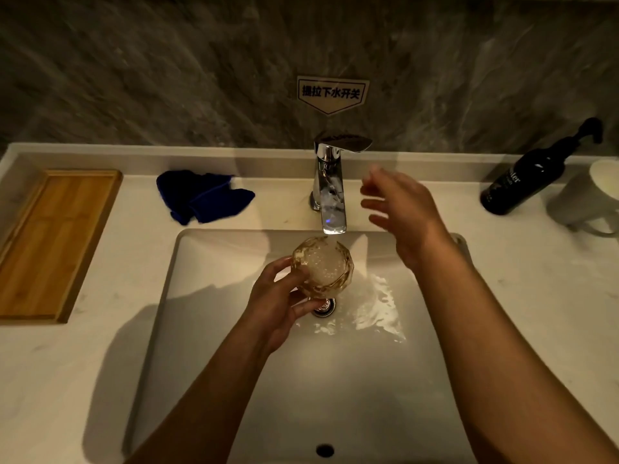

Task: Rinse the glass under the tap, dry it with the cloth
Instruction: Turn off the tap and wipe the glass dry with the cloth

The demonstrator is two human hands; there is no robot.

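Note:
An amber faceted glass (324, 266) sits upright under the chrome tap (330, 185), with water running into it and foaming inside. My left hand (280, 303) grips the glass from the left, over the sink (207, 329). To the right of the tap spout hovers my right hand (400, 212), fingers spread, holding nothing. A crumpled dark blue cloth (202, 197) lies on the counter to the left of the tap.
A wooden tray (50, 242) rests on the counter at far left. A black pump bottle (532, 172) and a white mug (589, 202) stand at the far right. Water pools to the right of the sink drain (324, 308). A stone wall backs the counter.

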